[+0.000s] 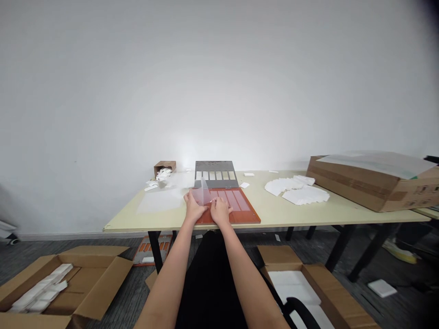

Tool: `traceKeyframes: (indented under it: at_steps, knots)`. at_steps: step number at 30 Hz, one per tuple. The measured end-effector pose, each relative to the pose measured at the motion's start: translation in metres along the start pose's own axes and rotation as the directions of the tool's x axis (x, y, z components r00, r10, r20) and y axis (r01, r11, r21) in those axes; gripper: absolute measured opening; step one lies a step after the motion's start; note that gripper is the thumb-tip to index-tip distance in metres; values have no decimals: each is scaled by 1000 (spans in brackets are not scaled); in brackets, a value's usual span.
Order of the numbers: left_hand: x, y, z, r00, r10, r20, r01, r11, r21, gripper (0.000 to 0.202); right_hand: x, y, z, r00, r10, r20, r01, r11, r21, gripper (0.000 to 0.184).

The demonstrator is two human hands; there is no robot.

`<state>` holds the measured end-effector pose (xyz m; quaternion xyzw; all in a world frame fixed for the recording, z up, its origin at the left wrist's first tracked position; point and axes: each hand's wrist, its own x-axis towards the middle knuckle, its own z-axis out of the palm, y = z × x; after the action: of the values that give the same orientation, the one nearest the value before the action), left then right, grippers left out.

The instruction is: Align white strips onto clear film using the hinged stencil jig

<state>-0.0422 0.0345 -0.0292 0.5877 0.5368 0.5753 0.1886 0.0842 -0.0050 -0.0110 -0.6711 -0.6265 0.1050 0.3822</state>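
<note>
An orange-red slotted tray (247, 214) lies at the near edge of the pale table (274, 211). My left hand (193, 206) rests on its left end, fingers closed on a thin clear film sheet (203, 193) that curls upward. My right hand (220, 210) presses down on the tray's near edge beside it, fingers bent; I cannot make out anything in them. Behind the tray a grey plate (215, 173) with a row of pale rectangular slots lies flat.
White sheets (297, 189) fan out to the right, beside a large cardboard box (373, 180). A small brown box (164, 167) with white pieces sits at the back left. Open cartons (58, 285) stand on the floor on both sides, and another orange tray (151, 249) lies under the table.
</note>
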Motion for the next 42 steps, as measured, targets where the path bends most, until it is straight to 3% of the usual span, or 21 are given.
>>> traceKeyframes:
  at_steps: [4, 17, 28, 42]
  knots:
    - [0, 0, 1, 1000, 21, -12, -20, 1000, 17, 114, 3, -2, -3, 999, 39, 27, -39, 999, -7, 29]
    - [0, -3, 2, 999, 18, -45, -16, 999, 45, 107, 10, -6, -14, 996, 49, 79, -45, 997, -61, 34]
    - [1, -4, 3, 999, 35, -24, -34, 998, 48, 108, 17, -17, -20, 996, -37, 84, 41, 998, -40, 28]
    - [2, -5, 2, 999, 39, -20, -38, 997, 62, 107, 14, -25, -28, 993, -91, 79, 94, 995, -42, 35]
